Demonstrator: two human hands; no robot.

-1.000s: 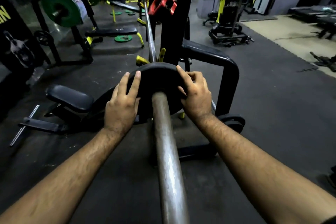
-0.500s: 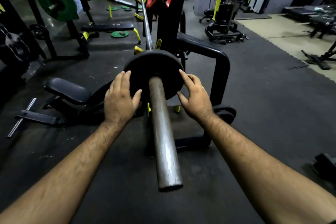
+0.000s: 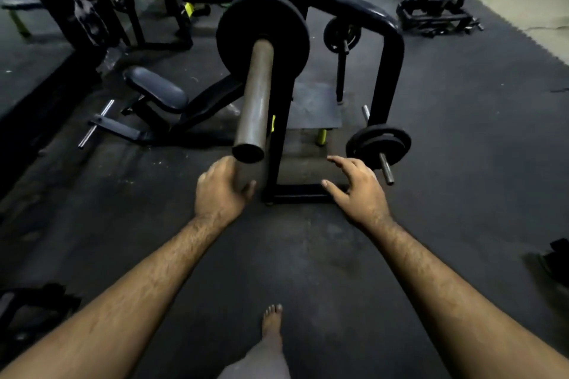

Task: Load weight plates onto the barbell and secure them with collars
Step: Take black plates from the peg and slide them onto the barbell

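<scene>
A black weight plate (image 3: 262, 35) sits far up the barbell sleeve (image 3: 255, 101). Both hands hang below its end, holding nothing: left hand (image 3: 219, 191) loosely curled, right hand (image 3: 357, 186) spread. A rack frame (image 3: 389, 49), spare plates (image 3: 378, 144) and a padded seat (image 3: 155, 89) crowd around.

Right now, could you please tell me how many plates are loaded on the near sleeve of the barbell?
1: a black plate pushed well up the sleeve; another could sit hidden behind it. No collar shows.

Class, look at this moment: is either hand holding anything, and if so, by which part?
Nothing is held. The left hand and right hand hang open below the barbell sleeve, clear of the black plate.
</scene>
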